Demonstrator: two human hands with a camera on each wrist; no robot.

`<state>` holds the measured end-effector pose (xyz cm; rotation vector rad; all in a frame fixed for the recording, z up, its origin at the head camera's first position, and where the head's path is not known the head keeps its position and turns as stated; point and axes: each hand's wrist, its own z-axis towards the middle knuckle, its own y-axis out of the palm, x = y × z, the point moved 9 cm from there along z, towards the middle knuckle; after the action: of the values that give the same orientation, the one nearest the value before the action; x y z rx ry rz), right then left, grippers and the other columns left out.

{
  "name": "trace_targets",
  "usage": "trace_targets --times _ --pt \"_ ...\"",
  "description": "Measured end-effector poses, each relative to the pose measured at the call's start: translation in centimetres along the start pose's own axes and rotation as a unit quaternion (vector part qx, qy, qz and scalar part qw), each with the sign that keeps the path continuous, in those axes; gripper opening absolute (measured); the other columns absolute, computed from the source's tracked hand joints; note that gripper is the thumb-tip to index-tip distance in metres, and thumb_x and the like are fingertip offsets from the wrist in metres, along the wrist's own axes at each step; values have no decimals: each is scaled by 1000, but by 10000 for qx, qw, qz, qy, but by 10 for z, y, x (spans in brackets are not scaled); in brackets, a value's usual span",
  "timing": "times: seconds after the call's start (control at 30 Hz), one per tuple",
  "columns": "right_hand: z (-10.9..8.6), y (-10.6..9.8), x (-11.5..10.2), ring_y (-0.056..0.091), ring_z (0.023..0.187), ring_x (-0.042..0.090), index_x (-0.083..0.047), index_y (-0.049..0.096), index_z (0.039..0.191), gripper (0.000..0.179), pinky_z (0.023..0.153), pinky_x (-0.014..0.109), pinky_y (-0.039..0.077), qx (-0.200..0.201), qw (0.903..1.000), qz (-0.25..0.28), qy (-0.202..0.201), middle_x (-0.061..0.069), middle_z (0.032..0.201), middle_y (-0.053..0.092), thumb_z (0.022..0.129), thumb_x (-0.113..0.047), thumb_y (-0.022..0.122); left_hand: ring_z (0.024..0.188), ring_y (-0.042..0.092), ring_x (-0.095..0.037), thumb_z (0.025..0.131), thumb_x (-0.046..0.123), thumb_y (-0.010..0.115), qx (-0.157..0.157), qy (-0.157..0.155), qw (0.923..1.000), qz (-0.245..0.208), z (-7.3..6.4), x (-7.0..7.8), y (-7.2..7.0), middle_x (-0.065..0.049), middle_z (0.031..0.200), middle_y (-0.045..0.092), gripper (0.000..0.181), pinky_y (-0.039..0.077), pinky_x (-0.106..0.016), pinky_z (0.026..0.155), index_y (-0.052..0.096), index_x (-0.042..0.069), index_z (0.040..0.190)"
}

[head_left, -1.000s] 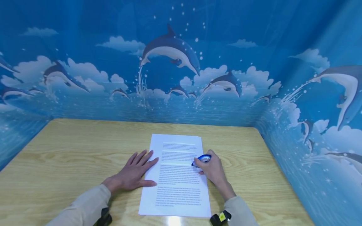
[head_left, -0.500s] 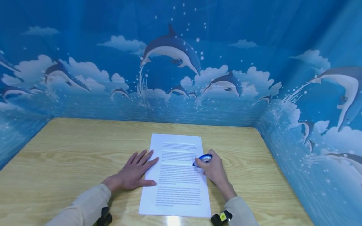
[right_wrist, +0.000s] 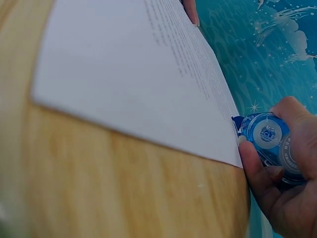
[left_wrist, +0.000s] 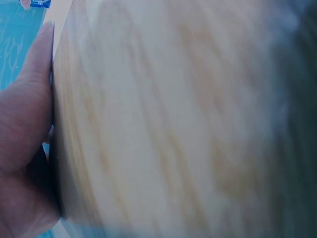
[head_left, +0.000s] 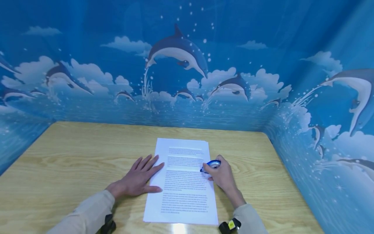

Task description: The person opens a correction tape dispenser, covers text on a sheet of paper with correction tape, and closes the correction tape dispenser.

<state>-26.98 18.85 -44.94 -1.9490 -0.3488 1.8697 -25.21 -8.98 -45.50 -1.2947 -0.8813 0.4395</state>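
Note:
A stack of printed paper [head_left: 181, 208] lies on the wooden table, lines of text running across it. White strips cross the text in its upper half. My left hand [head_left: 140, 178] rests flat at the paper's left edge, fingers spread, fingertips and thumb on the sheet. My right hand [head_left: 224, 174] grips a blue correction tape dispenser [head_left: 214, 164] by the paper's right edge. In the right wrist view the correction tape [right_wrist: 267, 134] shows its round clear body between thumb and fingers, its tip at the sheet. Only the thumb side of my left hand [left_wrist: 25, 114] appears in the left wrist view.
The wooden table [head_left: 87, 146] extends to both sides of the paper. A blue curtain [head_left: 175, 110] printed with dolphins stands along the back and right side. A black strapped device [head_left: 230, 225] sits at the right wrist.
My right hand has slid very slightly to the right with the correction tape. The left hand and the paper stay put.

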Motion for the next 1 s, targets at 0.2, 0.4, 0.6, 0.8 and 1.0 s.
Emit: trace_targets --times 0.2,0.4,0.6,0.8,1.0 --pt "1 -4 10 66 63 19 -2 48 94 37 53 31 56 -17 9991 330 263 13 86 62 87 -29 72 142 8 -39 85 71 48 -3 -14 10000 -17 0 1 0 -16 157 15 90 6 -59 110 28 15 152" --pt "2 -14 26 58 57 17 -3 50 110 57 59 35 58 96 9841 1520 908 7 77 53 84 -51 68 142 10 -39 87 64 53 156 -20 9987 -494 -1 -1 -5 -18 157 14 88 5 -59 110 24 14 153" --pt "4 -18 13 55 56 19 -5 50 103 64 55 32 55 -7 9854 1464 864 7 71 51 81 -64 62 141 16 -35 88 62 53 439 -140 9947 -916 -2 -6 -15 -18 156 15 85 12 -56 111 23 15 153" --pt "3 -13 -7 51 58 20 -6 50 102 52 52 29 51 -295 9810 1779 721 8 70 51 92 -56 52 140 19 -37 88 63 53 606 25 9949 -810 0 -1 -33 -18 156 16 86 19 -60 108 22 16 153" --pt "-1 -5 -20 54 55 17 -1 52 103 52 55 34 56 -463 9753 2079 582 10 70 53 91 -51 58 138 22 -41 89 60 54 605 111 9956 -702 2 2 -48 -21 153 22 81 22 -63 105 30 13 151"
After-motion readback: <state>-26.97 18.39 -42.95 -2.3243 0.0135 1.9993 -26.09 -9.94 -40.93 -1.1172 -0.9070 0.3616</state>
